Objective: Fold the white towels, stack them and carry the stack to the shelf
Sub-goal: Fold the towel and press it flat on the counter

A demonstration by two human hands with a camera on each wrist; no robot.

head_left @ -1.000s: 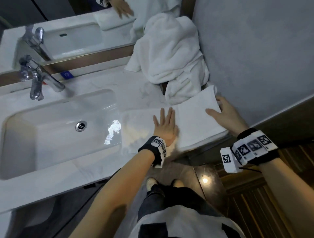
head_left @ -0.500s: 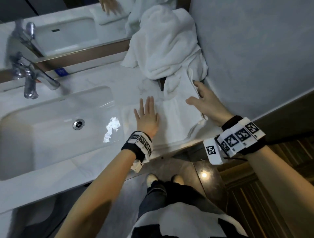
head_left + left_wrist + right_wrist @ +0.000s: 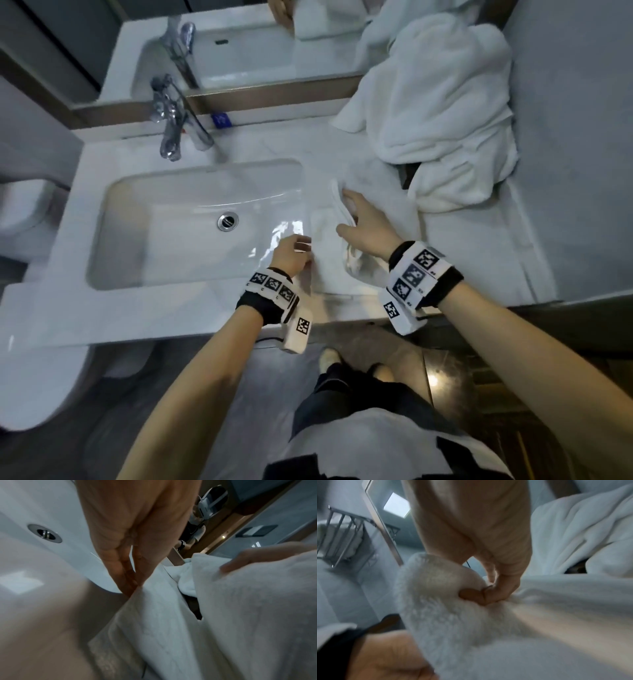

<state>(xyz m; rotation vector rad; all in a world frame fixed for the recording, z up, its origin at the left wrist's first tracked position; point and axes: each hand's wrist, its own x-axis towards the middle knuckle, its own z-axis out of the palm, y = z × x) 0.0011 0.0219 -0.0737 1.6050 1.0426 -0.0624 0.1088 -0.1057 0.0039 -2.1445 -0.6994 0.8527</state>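
A white towel [image 3: 329, 270] lies part-folded on the counter just right of the sink. My right hand [image 3: 349, 212] pinches its raised edge between thumb and fingers and holds that flap over the towel; the right wrist view shows the pinch [image 3: 481, 595] on thick terry cloth [image 3: 453, 628]. At the sink side my left hand [image 3: 296, 251] meets the towel's left edge, thumb and fingers closing on the towel's edge [image 3: 132, 591]. The towel [image 3: 171, 628] fills the lower right of the left wrist view. A heap of unfolded white towels [image 3: 445, 102] sits at the back right.
The basin [image 3: 137, 205] and chrome faucet [image 3: 171, 116] lie to the left, with a mirror [image 3: 239, 41] behind. A grey wall [image 3: 582, 137] bounds the counter on the right. A wire rack [image 3: 342, 536] holding white cloth hangs high on the left. A toilet [image 3: 34, 377] stands at the lower left.
My right hand has swept the towel's right edge leftward over the towel. My left hand left the middle of the towel, where it lay flat, and went to its left edge.
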